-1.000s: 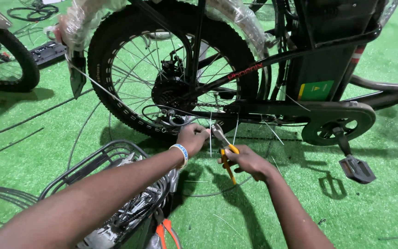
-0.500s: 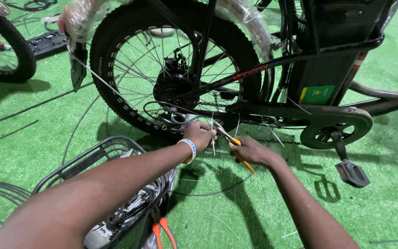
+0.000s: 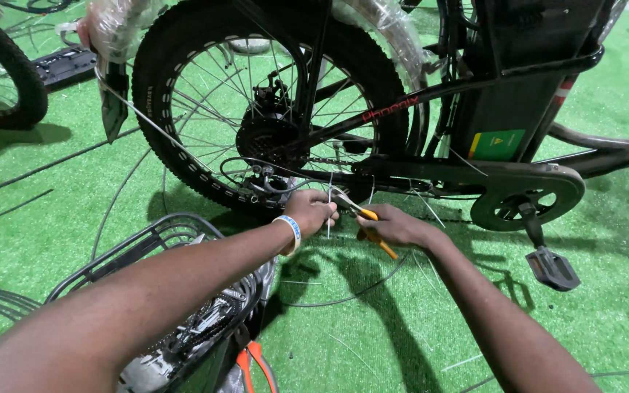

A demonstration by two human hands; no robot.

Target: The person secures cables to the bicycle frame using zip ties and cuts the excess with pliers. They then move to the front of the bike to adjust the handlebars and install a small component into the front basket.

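Observation:
My left hand (image 3: 311, 211), with a white and blue wristband, pinches a thin white cable tie (image 3: 330, 207) that hangs below the black bike's chainstay (image 3: 402, 169). My right hand (image 3: 393, 225) grips yellow-handled cutters (image 3: 370, 222), whose jaws point left toward the tie, close to my left fingers. Both hands are low beside the fat rear wheel (image 3: 271, 109), just under the derailleur (image 3: 271, 185). Other white tie ends stick out along the frame.
A chain guard (image 3: 529, 191) and a pedal (image 3: 551, 268) lie to the right. A black wire basket (image 3: 147, 244) and orange-handled pliers (image 3: 252, 364) sit at the bottom left. Loose cables (image 3: 9, 211) and another wheel (image 3: 1, 80) lie on the green turf.
Both hands have stayed at the chainstay. The cutters have swung from pointing down to lying level, with their jaws brought up to the tie held by my left hand.

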